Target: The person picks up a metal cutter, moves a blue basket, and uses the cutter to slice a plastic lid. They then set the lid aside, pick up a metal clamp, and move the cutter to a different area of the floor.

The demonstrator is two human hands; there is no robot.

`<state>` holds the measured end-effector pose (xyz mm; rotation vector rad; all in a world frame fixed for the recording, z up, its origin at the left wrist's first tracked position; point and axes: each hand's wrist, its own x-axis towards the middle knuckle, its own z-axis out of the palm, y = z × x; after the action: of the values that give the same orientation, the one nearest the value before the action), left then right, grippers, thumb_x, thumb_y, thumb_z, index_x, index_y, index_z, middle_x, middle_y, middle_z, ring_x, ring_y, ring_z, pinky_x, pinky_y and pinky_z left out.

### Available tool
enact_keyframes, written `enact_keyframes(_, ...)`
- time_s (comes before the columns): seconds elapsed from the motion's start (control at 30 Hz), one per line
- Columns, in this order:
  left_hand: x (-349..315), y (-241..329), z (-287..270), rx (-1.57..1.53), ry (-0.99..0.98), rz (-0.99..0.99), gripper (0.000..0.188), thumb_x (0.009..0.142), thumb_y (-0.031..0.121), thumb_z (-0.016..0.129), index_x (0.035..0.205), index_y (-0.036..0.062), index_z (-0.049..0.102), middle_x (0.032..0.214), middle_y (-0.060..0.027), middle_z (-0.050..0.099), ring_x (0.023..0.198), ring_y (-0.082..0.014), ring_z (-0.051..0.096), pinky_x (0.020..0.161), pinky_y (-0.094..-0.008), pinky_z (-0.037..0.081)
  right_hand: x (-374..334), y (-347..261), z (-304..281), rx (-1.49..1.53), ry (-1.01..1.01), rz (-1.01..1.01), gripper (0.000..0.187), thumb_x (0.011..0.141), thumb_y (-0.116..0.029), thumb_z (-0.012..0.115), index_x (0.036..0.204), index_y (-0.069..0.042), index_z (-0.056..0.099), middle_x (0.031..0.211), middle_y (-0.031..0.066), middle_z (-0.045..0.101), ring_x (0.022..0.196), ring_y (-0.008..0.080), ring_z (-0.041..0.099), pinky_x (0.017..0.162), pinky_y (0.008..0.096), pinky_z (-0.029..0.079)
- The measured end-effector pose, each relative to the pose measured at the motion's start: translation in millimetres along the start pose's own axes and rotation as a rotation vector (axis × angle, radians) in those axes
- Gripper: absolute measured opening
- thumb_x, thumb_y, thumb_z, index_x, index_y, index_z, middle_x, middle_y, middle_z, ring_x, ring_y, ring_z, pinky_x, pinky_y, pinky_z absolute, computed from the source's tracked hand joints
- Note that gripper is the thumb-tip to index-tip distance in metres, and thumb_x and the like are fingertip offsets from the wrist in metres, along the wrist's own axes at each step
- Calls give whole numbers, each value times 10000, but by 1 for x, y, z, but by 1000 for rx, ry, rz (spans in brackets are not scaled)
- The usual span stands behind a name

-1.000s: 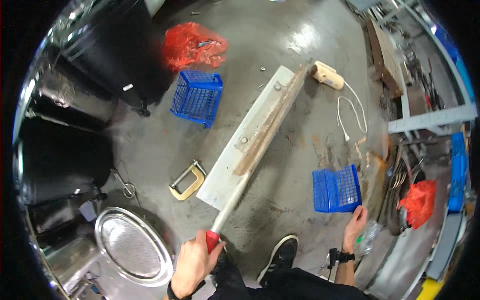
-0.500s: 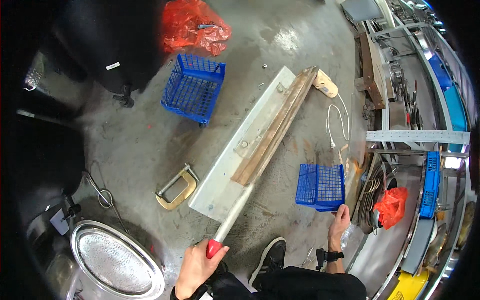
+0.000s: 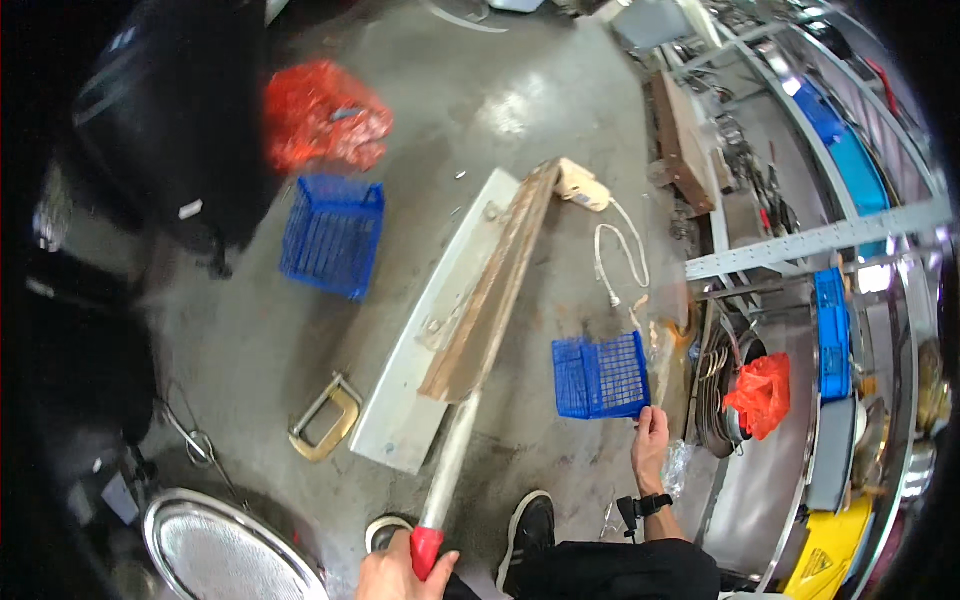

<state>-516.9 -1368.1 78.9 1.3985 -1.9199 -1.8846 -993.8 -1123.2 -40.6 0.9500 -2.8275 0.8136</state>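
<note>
In the lower middle, my left hand is closed around the red grip of a long pale metal lever. The lever joins a long brown strip that lies along a grey metal plate on the floor. My right hand pinches the near right corner of a small blue plastic basket, whose inside looks empty. A cream-coloured block with a white cord sits at the strip's far end. Part of my left hand is cut off by the lower edge.
A second blue basket and a red plastic bag are at the far left. Left of the plate lies a brass-coloured clamp. An oval metal tray is near left. Metal shelving with pans and bins lines the right side.
The whole view has turned and shifted, so most things appear farther left and lower. Both hands keep their hold, on the lever's grip and on the basket.
</note>
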Motion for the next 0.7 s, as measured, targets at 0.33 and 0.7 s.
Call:
enact_keyframes(0.33,17,-18,35,77,83,-81,405,954,354,765,888,-25,639,666,-246,577,608,-444,482,593,-486,466,31,106,-87,53,304,182,302,1120,-244,537,1025,28,629,865,79,606,785,175,556,730,344,476)
enact_keyframes(0.7,32,-78,76,482,274,-105,267,915,231,752,890,-27,691,682,-231,656,627,-376,643,645,-470,523,-21,269,-100,560,432,774,406,1141,-394,465,1002,-52,634,814,16,606,707,140,631,666,344,605)
